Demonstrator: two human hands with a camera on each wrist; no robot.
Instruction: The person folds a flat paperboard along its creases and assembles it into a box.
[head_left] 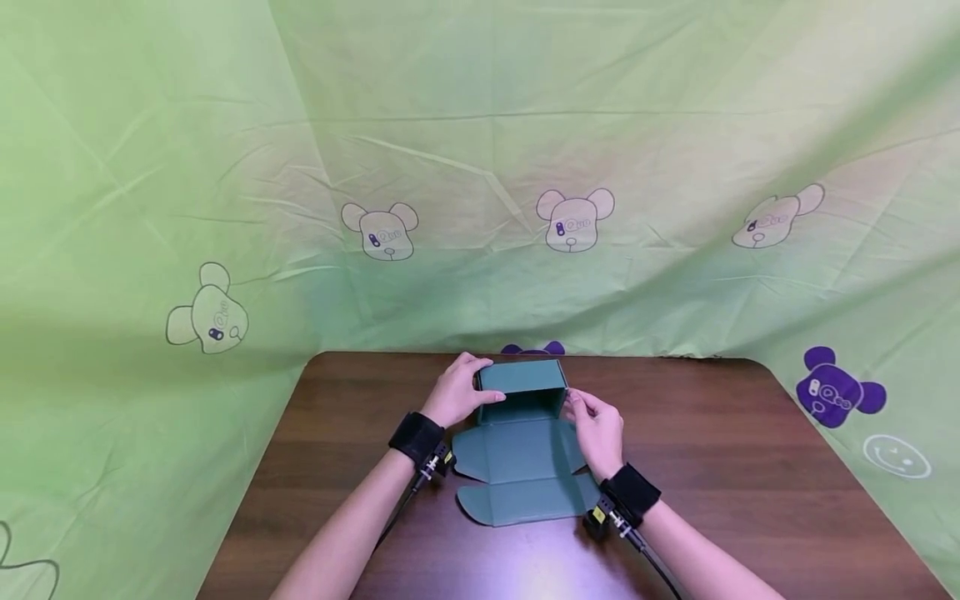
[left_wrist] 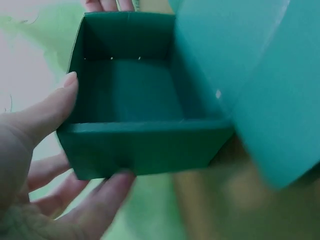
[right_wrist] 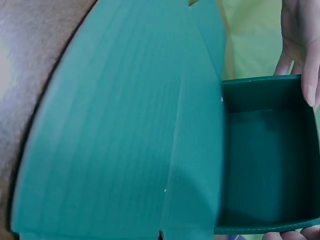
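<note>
A green cardboard box (head_left: 522,377) stands at the far part of the table, its hollow side facing me. Its creased lid (head_left: 525,454) with side flaps lies spread toward me. My left hand (head_left: 456,396) grips the box's left end, with the thumb at the upper wall's edge. In the left wrist view, the left hand's fingers (left_wrist: 107,200) curve around the outside of the box (left_wrist: 145,147). At the right end, my right hand (head_left: 598,429) holds the side wall with bent fingertips. Only those fingertips (right_wrist: 292,235) show in the right wrist view; its thumb is hidden there.
The brown wooden table (head_left: 697,467) extends to both sides of the box. Behind it hangs a green cloth (head_left: 465,167) printed with bear heads. Black wrist straps (head_left: 417,438) carry small cameras, with cables trailing along both forearms.
</note>
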